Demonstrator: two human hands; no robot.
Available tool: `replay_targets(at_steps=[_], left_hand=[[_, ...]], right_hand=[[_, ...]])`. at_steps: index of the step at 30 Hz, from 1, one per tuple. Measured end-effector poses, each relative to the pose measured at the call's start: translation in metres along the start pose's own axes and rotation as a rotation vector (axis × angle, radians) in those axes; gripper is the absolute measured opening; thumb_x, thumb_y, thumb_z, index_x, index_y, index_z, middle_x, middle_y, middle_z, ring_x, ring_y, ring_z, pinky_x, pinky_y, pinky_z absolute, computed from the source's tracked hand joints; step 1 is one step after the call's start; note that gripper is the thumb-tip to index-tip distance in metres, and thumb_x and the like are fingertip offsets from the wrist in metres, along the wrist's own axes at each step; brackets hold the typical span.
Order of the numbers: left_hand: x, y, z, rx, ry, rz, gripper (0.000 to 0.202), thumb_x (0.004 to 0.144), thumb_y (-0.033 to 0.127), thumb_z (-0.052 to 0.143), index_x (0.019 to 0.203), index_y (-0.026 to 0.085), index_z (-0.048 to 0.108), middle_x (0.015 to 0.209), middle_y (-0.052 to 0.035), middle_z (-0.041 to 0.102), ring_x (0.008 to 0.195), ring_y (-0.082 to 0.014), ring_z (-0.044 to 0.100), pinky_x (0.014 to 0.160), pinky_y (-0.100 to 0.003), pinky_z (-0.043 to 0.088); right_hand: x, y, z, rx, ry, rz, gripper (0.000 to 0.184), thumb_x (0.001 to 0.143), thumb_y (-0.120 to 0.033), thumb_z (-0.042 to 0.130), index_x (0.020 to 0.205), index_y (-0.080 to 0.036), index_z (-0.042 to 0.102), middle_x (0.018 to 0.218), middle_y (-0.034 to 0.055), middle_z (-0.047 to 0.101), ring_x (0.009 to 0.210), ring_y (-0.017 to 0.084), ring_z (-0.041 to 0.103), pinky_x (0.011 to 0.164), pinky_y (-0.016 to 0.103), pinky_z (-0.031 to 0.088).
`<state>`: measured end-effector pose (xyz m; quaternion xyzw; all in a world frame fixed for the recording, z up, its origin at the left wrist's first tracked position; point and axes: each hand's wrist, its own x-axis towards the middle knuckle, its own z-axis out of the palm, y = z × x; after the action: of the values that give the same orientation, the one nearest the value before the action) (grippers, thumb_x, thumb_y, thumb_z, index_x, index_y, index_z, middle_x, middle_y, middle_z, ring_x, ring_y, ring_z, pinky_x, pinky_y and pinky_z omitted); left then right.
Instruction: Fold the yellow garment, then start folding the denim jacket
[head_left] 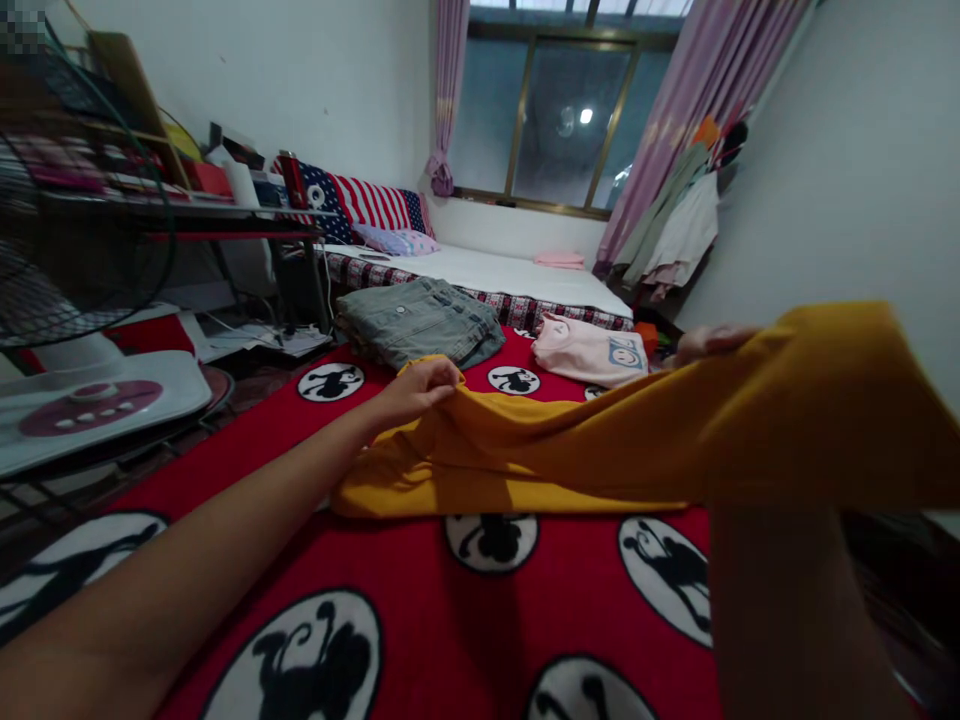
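A mustard-yellow garment [615, 440] is stretched out over a red blanket [420, 600] printed with black-and-white round figures. My left hand [417, 390] is shut on the garment's left edge, just above the blanket. My right hand [709, 342] grips the garment's other end higher up at the right; the cloth drapes over it and hides most of the fingers. My right forearm rises from the lower right, under the cloth.
Folded grey jeans [420, 320] and a folded pink garment [589, 350] lie on the blanket beyond the yellow one. A white fan base [90, 400] and a cluttered desk [187, 210] stand at left. A mattress [495, 275] lies under the window; clothes [675, 230] hang at right.
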<state>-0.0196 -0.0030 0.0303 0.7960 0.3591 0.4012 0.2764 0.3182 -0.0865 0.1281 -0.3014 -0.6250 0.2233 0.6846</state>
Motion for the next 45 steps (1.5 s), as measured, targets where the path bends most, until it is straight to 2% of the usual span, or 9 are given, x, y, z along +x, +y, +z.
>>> replay_targets(at_steps=[5,9,15,22,25,30,37,42,45], left_hand=[[0.024,-0.014,0.013,0.235,0.304,-0.131,0.023,0.080,0.030,0.056,0.099,0.018,0.062,0.073,-0.0012,0.063,0.070,-0.0184,0.060,0.064,-0.028,0.045],[0.018,-0.024,0.034,0.376,0.267,-0.183,0.038,0.079,0.027,0.057,0.116,0.019,0.063,0.077,-0.0030,0.065,0.073,-0.0211,0.060,0.070,-0.031,0.046],[0.009,-0.015,0.043,0.364,0.244,-0.121,0.036,0.081,0.028,0.056,0.114,0.021,0.067,0.082,-0.0038,0.068,0.076,-0.0218,0.062,0.072,-0.032,0.046],[0.008,-0.008,0.047,0.253,0.185,-0.044,0.029,0.082,0.030,0.056,0.105,0.020,0.071,0.091,-0.0054,0.073,0.082,-0.0221,0.066,0.076,-0.031,0.048],[0.009,-0.008,0.046,0.182,0.233,-0.035,0.027,0.083,0.030,0.054,0.101,0.020,0.072,0.092,-0.0045,0.073,0.082,-0.0203,0.066,0.077,-0.030,0.049],[0.012,-0.013,0.036,0.100,0.483,-0.048,0.028,0.085,0.036,0.052,0.097,0.020,0.071,0.092,-0.0028,0.073,0.085,-0.0190,0.064,0.076,-0.027,0.048],[0.013,-0.017,0.032,0.159,0.384,-0.046,0.030,0.085,0.035,0.049,0.094,0.019,0.073,0.089,-0.0030,0.072,0.082,-0.0192,0.064,0.073,-0.026,0.047],[0.012,-0.010,0.031,0.168,0.404,-0.041,0.031,0.087,0.034,0.047,0.095,0.019,0.073,0.096,-0.0028,0.073,0.091,-0.0203,0.064,0.079,-0.027,0.047],[0.010,-0.008,0.031,0.306,0.404,-0.035,0.028,0.088,0.031,0.047,0.095,0.021,0.073,0.097,-0.0039,0.072,0.092,-0.0215,0.064,0.083,-0.030,0.047]], right_hand=[[-0.013,0.058,-0.013,0.455,0.610,0.585,0.026,0.097,-0.027,0.034,0.084,-0.021,0.056,0.087,0.0041,0.063,0.079,0.012,0.065,0.073,0.026,0.055],[-0.038,0.111,-0.023,0.329,0.654,0.986,0.035,0.096,-0.051,0.030,0.101,-0.021,0.049,0.094,0.0099,0.061,0.081,0.019,0.068,0.063,0.033,0.057],[-0.051,0.124,-0.001,0.227,0.384,0.878,0.035,0.076,-0.025,0.068,0.107,-0.026,0.053,0.087,0.0007,0.061,0.076,0.015,0.068,0.063,0.024,0.056],[-0.051,0.131,0.033,0.344,0.199,0.873,0.033,0.066,-0.024,0.073,0.097,-0.023,0.062,0.091,-0.0004,0.066,0.073,0.010,0.062,0.051,0.016,0.048],[-0.049,0.134,0.031,0.280,0.251,0.810,0.034,0.063,-0.026,0.073,0.095,-0.020,0.064,0.095,0.0013,0.068,0.078,0.011,0.063,0.050,0.015,0.044],[-0.044,0.127,0.018,0.229,0.497,0.370,0.040,0.062,-0.029,0.072,0.101,-0.018,0.069,0.106,0.0021,0.069,0.099,0.015,0.062,0.077,0.025,0.051],[-0.047,0.121,0.013,0.329,0.487,0.674,0.068,0.054,-0.014,0.069,0.120,-0.028,0.060,0.077,-0.0062,0.062,0.061,0.006,0.057,0.048,0.013,0.040],[-0.037,0.108,0.008,0.150,0.640,0.354,0.057,0.056,-0.018,0.063,0.113,-0.024,0.066,0.097,-0.0008,0.069,0.069,0.009,0.058,0.053,0.017,0.043],[-0.039,0.111,-0.002,-0.046,0.771,0.343,0.045,0.060,-0.024,0.059,0.104,-0.020,0.070,0.091,0.0005,0.069,0.067,0.009,0.058,0.052,0.018,0.041]])
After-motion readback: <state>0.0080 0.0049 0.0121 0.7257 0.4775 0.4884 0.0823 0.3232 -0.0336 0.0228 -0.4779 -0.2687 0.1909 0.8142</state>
